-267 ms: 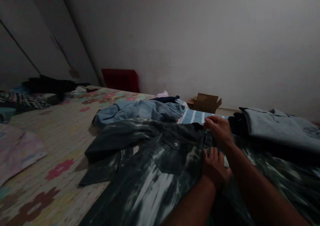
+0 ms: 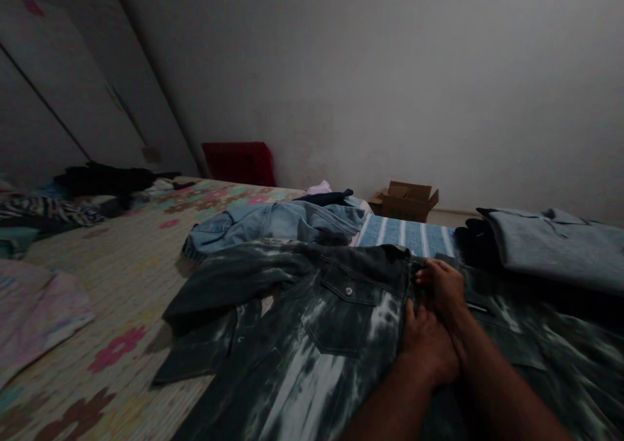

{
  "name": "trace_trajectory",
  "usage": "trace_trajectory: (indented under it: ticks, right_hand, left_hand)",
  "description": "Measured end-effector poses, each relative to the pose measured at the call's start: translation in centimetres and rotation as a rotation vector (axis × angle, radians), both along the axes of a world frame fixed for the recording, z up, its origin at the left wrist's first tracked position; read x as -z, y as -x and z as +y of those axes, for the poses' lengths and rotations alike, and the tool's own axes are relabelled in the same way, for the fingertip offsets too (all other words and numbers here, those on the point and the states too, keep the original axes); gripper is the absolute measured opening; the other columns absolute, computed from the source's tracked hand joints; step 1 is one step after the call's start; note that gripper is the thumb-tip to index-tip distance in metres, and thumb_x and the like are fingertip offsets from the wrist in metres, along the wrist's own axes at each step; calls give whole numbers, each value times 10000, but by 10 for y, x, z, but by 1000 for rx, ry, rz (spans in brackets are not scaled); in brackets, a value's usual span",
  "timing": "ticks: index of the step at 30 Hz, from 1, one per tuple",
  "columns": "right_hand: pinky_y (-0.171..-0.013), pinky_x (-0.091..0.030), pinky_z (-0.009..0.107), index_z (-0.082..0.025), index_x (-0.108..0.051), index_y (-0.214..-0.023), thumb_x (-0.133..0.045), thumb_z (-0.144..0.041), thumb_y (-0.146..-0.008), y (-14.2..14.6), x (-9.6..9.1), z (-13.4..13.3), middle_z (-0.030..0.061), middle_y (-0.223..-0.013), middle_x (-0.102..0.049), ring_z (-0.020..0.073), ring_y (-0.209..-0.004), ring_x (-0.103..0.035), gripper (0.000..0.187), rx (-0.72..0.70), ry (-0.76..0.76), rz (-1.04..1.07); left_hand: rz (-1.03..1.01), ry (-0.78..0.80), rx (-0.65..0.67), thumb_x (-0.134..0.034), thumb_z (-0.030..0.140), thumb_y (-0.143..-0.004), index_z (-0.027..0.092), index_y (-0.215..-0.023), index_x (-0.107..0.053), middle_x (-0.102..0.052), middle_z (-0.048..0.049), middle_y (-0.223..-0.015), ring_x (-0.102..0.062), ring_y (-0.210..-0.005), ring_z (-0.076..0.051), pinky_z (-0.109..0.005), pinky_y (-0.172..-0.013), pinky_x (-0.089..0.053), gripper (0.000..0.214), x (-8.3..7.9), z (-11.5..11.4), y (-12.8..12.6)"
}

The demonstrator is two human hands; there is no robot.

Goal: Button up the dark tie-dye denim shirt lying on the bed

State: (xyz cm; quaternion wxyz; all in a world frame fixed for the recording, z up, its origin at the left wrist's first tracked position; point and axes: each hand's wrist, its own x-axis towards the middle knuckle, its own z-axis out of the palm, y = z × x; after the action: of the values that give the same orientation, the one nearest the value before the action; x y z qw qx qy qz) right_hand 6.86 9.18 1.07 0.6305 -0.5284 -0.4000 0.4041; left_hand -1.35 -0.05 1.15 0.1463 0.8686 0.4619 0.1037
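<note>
A dark bleach-streaked denim jacket [image 2: 316, 337] lies spread front-up on the bed, with a chest pocket and its snap button showing. My left hand [image 2: 426, 347] rests on the jacket's front opening, its fingers curled over the edge. Just beyond it and touching it, my right hand [image 2: 441, 286] pinches the same front edge below the collar. Both forearms reach in from the bottom right.
A light blue denim garment [image 2: 277, 223] and a blue striped cloth [image 2: 404, 234] lie behind the jacket. A folded grey garment [image 2: 556, 246] sits at right. Floral bedsheet [image 2: 112, 278], clothes pile [image 2: 97, 181] far left, cardboard box [image 2: 407, 200] and red crate [image 2: 238, 161] by the wall.
My right hand has drawn back from the collar by the striped cloth to the jacket's front edge, meeting my left hand. The view shifted slightly.
</note>
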Motion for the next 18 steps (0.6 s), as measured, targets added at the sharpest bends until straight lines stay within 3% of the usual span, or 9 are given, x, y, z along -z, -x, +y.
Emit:
trace_trajectory:
  ticks: [2,4,5,7,9,13,18]
  right_hand:
    - [-455,-491,286,-165,-610,-722,-681,-467,-569,-5,4,-3,11,-502,-620,158,-426,-571,346,-31,20,78]
    - [-460,-488,270,-155,-624,-739,-715,-460,-554,-6,6,-2,12,-517,-630,152,-444,-578,368,-56,32,127]
    - [-446,-473,257,-148,-632,-742,-727,-456,-551,-6,7,-1,13,-517,-631,146,-437,-572,375,-68,36,138]
    - [-416,-435,234,-136,-649,-751,-739,-448,-555,-4,8,2,20,-518,-636,135,-418,-558,379,-86,44,147]
    - [-407,-413,222,-130,-660,-764,-739,-440,-568,-2,8,3,26,-521,-642,130,-409,-553,375,-94,51,151]
    - [-408,-401,212,-125,-666,-766,-749,-429,-567,0,6,3,30,-512,-643,124,-401,-548,373,-112,60,162]
    - [-401,-398,218,-117,-658,-783,-747,-451,-579,-1,-1,1,28,-500,-628,115,-386,-525,401,-155,57,173]
  left_hand:
    - [-8,101,87,-437,421,-858,130,-1388,-403,-403,-152,-1439,-334,-1333,-321,-532,-1110,-215,605,-16,5,15]
    - [-33,164,129,-419,355,-876,199,-1169,-614,-627,-67,-1212,-548,-1143,-230,-385,-1032,-378,385,-38,18,33]
    - [-60,132,59,-391,314,-892,201,-1108,-641,-665,-48,-1136,-596,-1058,-192,-310,-957,-438,349,-50,28,43]
    - [-5,-61,-211,-375,266,-906,201,-1132,-616,-649,-42,-1164,-589,-1065,-153,-233,-925,-434,336,-72,54,64]
    - [165,-118,-435,-343,255,-917,186,-1163,-595,-626,-83,-1202,-573,-1111,-184,-266,-933,-428,358,-88,83,85]
    - [326,-24,-517,-409,248,-872,116,-1018,-667,-667,-180,-1095,-629,-1023,-282,-340,-823,-487,324,-96,131,115]
    - [462,77,-463,-416,355,-869,125,-1050,-662,-657,-169,-1139,-629,-1033,-269,-293,-775,-495,382,-94,156,125]
